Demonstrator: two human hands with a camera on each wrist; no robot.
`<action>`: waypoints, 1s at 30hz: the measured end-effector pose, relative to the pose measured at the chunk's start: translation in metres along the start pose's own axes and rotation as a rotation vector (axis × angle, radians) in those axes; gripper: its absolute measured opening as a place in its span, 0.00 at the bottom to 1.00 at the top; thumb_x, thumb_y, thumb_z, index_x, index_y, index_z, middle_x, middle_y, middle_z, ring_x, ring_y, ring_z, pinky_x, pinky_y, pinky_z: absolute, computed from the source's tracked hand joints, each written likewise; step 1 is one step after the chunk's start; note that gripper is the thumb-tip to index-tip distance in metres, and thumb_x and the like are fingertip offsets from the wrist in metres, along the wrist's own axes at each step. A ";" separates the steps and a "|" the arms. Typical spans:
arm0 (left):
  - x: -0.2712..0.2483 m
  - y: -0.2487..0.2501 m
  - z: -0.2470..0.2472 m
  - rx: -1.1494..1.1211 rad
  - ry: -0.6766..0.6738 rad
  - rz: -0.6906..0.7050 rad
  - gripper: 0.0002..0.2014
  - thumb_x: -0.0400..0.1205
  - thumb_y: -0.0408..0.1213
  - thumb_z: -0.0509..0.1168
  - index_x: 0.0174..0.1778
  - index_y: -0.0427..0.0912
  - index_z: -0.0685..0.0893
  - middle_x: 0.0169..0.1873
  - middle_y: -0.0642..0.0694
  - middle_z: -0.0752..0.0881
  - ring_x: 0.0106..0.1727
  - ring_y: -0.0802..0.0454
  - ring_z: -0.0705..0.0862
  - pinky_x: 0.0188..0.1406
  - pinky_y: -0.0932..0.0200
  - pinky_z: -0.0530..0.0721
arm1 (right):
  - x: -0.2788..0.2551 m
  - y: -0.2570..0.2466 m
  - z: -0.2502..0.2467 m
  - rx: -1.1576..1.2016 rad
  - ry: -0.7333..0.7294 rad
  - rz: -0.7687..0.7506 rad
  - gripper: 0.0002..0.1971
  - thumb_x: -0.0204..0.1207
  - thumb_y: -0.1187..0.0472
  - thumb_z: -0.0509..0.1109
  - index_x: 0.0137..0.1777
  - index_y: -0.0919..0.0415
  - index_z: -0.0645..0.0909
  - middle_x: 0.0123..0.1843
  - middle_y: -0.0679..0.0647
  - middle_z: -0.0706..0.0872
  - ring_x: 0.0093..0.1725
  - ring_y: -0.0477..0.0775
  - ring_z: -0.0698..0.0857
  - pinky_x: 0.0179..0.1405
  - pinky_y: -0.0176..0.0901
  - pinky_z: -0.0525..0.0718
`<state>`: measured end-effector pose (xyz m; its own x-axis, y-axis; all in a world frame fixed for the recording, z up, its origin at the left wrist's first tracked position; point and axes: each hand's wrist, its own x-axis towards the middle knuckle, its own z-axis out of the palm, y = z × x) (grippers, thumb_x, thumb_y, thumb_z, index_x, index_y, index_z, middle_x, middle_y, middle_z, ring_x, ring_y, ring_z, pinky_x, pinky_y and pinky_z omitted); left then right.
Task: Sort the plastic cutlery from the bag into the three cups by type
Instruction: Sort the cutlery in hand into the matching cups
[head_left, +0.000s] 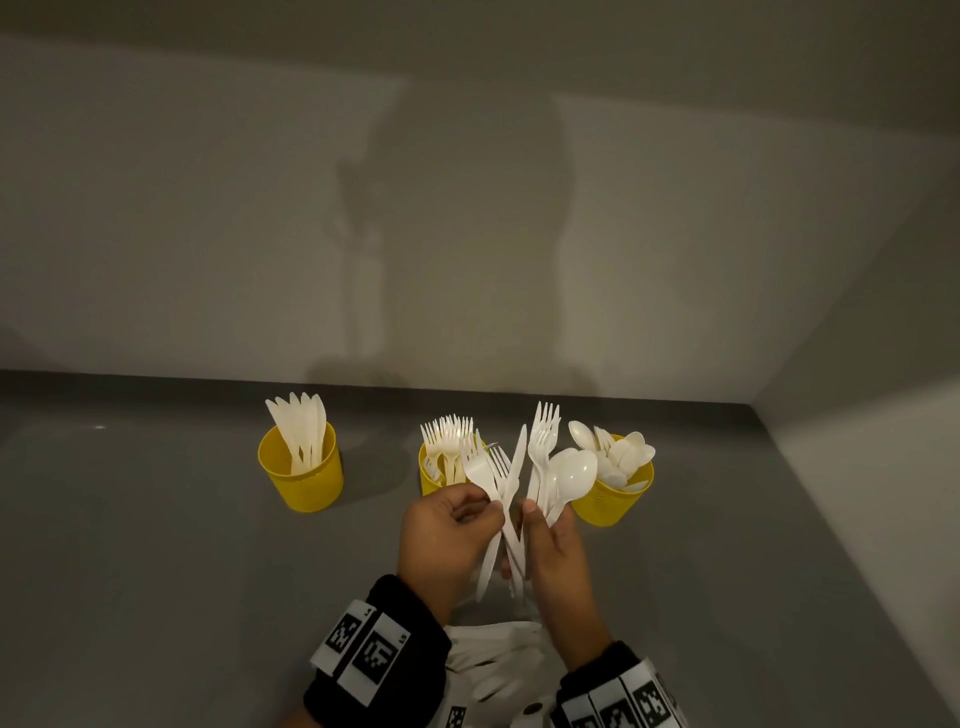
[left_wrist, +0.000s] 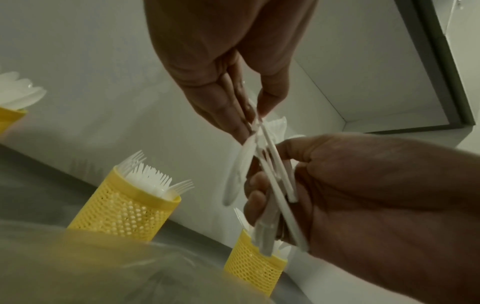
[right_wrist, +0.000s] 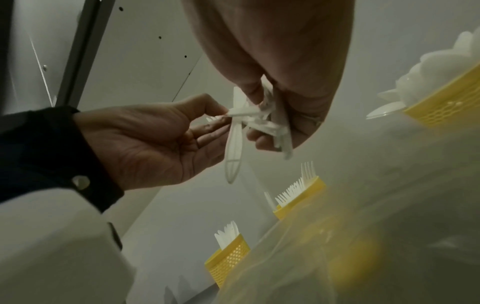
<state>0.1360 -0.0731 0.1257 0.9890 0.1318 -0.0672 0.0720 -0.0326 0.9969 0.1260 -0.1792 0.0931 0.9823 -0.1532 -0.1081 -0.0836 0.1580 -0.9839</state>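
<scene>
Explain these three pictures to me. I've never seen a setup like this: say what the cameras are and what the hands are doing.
No machine here: a person wears one camera on the head and one on each wrist. The head view looks down on a grey table with three yellow cups: knives, forks, spoons. The right hand grips a mixed bundle of white cutlery. The left hand pinches a fork from it. The wrist views show the same hands from below, with a clear bag blurred in front.

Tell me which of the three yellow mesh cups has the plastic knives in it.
The leftmost yellow mesh cup, standing apart from the hands. It holds white plastic knives; the middle cup holds forks and the right cup holds spoons.
</scene>
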 end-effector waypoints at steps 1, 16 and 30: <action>0.001 -0.001 -0.001 -0.012 -0.001 -0.010 0.06 0.73 0.25 0.69 0.31 0.37 0.86 0.33 0.33 0.89 0.38 0.37 0.88 0.45 0.47 0.87 | 0.000 0.001 -0.001 0.004 -0.006 0.003 0.10 0.81 0.63 0.58 0.60 0.62 0.74 0.27 0.51 0.85 0.21 0.45 0.82 0.18 0.38 0.81; 0.000 -0.016 0.005 -0.023 -0.104 -0.079 0.05 0.67 0.34 0.68 0.26 0.43 0.86 0.20 0.52 0.83 0.28 0.54 0.77 0.35 0.57 0.78 | 0.008 0.004 -0.002 0.082 -0.148 0.069 0.14 0.81 0.66 0.56 0.65 0.63 0.74 0.46 0.55 0.86 0.36 0.39 0.89 0.33 0.27 0.83; 0.010 -0.008 -0.001 -0.087 -0.154 -0.121 0.04 0.71 0.24 0.71 0.32 0.34 0.85 0.28 0.42 0.86 0.32 0.48 0.84 0.26 0.61 0.83 | 0.010 0.011 0.002 0.002 -0.061 0.036 0.14 0.81 0.66 0.58 0.66 0.59 0.71 0.50 0.54 0.88 0.43 0.49 0.90 0.36 0.40 0.88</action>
<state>0.1453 -0.0707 0.1168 0.9824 -0.0238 -0.1855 0.1866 0.0608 0.9806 0.1356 -0.1774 0.0809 0.9870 -0.0877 -0.1345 -0.1189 0.1639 -0.9793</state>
